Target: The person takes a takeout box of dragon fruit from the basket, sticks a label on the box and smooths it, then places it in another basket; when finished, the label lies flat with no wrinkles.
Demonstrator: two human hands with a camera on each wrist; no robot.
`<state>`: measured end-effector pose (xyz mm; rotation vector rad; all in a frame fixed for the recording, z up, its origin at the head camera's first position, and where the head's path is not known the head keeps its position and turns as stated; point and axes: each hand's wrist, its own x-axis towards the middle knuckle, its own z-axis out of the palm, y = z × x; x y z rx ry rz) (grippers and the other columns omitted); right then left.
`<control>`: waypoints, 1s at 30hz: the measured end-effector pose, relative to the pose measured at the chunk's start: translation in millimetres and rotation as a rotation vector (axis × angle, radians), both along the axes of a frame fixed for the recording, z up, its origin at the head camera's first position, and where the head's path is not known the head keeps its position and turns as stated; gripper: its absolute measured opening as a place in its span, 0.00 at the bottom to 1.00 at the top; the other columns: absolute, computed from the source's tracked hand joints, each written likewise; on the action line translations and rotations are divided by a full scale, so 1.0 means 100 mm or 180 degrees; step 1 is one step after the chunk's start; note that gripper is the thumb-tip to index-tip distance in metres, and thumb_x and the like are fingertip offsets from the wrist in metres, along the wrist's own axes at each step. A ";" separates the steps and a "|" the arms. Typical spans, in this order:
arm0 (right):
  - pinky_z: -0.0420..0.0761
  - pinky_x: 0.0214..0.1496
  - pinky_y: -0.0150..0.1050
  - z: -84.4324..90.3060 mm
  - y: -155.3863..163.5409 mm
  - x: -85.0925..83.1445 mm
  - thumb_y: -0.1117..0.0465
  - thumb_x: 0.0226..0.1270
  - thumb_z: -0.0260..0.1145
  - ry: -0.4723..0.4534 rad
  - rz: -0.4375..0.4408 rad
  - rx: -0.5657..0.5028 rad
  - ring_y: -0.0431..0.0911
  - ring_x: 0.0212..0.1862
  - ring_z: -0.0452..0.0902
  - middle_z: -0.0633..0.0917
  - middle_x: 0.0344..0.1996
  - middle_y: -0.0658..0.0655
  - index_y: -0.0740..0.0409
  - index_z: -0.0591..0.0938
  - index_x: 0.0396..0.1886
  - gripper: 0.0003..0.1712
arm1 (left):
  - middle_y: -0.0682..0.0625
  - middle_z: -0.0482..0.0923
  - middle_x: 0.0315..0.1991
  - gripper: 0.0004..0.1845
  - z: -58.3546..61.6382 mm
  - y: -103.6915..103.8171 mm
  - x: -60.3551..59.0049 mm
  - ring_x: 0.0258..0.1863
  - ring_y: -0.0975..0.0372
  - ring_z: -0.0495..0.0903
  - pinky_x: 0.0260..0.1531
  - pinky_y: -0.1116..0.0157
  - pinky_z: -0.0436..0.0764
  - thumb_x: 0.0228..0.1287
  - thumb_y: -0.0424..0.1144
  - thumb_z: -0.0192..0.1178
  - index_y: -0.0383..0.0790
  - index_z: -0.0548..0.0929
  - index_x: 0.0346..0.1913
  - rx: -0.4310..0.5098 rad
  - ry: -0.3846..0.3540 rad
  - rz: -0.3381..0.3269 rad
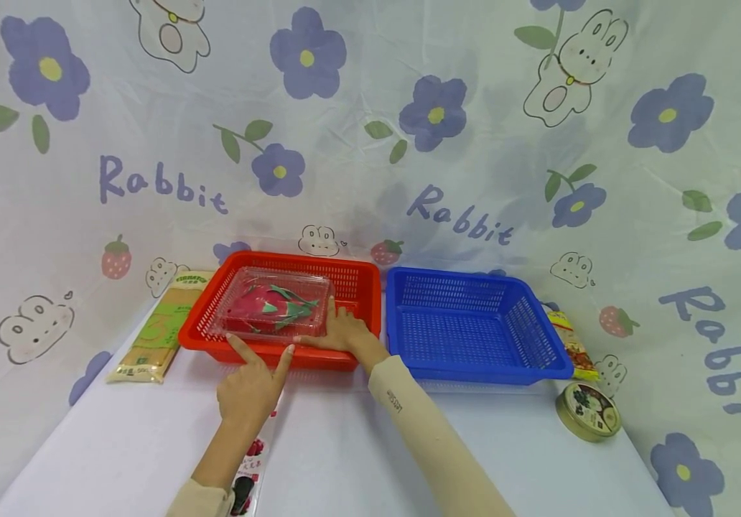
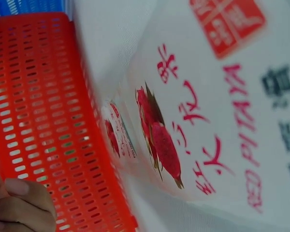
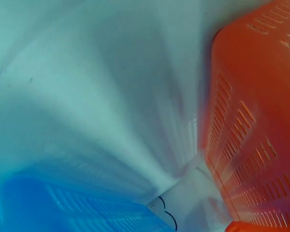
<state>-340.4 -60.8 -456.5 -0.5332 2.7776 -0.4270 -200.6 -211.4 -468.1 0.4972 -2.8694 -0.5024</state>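
A clear plastic box with a red dragon fruit (image 1: 267, 305) inside sits tilted in the red basket (image 1: 215, 350). My left hand (image 1: 250, 388) is at the basket's front, its index finger and thumb spread along the box's front edge; its other fingers look bent in the left wrist view, where part of the hand (image 2: 24, 205) shows beside the perforated basket wall (image 2: 53, 106). My right hand (image 1: 345, 332) is over the basket's front rim, index finger and thumb extended at the box's right front corner. No part of that hand appears in the right wrist view.
A blue basket (image 1: 474, 372) stands right of the red one. A noodle pack (image 1: 166, 323) lies at left; a round tin (image 1: 589, 411) and yellow snack bag (image 1: 571, 345) at right. Below my left arm is a white package printed with pitayas (image 2: 164, 145). A patterned cloth (image 1: 345, 208) rises behind.
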 end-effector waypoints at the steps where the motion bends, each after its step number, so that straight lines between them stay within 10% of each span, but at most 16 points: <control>1: 0.67 0.71 0.57 0.00 0.00 0.00 0.18 0.53 0.53 -0.0034 -0.0020 -0.0017 0.59 0.75 0.59 0.59 0.76 0.62 0.53 0.38 0.81 0.69 | 0.46 0.67 0.09 0.63 0.00 0.00 0.00 0.07 0.57 0.65 0.09 0.66 0.65 0.65 0.77 0.32 0.18 0.31 0.73 0.0003 -0.0002 -0.0002; 30: 0.73 0.67 0.55 0.01 0.02 0.01 0.18 0.53 0.55 -0.0721 -0.0032 -0.0535 0.56 0.62 0.76 0.78 0.62 0.60 0.53 0.31 0.80 0.72 | 0.46 0.67 0.08 0.63 -0.03 0.00 -0.01 0.07 0.56 0.65 0.09 0.65 0.63 0.66 0.77 0.32 0.16 0.30 0.72 -0.0001 -0.0007 -0.0042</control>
